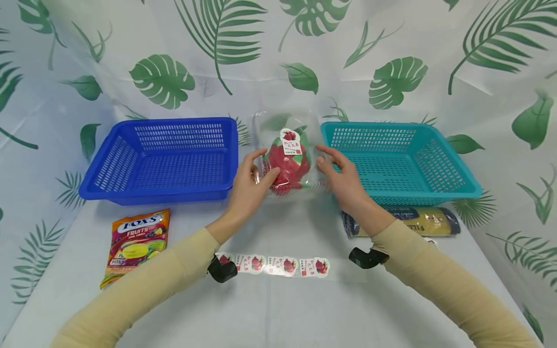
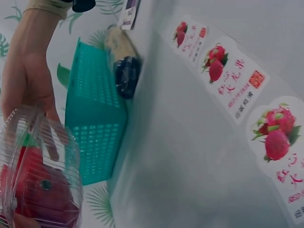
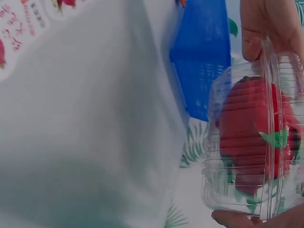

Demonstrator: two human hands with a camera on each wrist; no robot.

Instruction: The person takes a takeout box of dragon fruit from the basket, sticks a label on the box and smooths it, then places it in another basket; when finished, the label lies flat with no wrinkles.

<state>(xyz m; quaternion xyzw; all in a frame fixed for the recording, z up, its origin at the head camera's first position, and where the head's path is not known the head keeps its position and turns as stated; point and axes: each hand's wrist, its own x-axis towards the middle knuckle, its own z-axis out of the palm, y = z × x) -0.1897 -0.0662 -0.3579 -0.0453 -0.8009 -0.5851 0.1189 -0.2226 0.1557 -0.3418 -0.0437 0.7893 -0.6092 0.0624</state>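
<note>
A clear plastic clamshell box (image 1: 262, 126) is between both hands at the middle back, above the tabletop. Inside lies a red dragon fruit (image 1: 285, 171) with green tips, and a white dragon fruit sticker (image 1: 291, 141) is on the lid. My left hand (image 1: 245, 188) grips the box's left side, its thumb on the front. On the right side, my right hand (image 1: 346, 182) holds the edge with thumb and fingers. The right wrist view shows the closed box (image 3: 213, 185) from below, part of each hand hidden. Below lies a strip of matching stickers (image 1: 282, 266).
A blue basket (image 1: 158, 195) stands at the left and a teal basket (image 1: 400, 198) at the right. An orange Fox's candy bag (image 1: 137, 241) lies front left. A spaghetti pack (image 1: 428, 221) lies before the teal basket, partly behind the right forearm.
</note>
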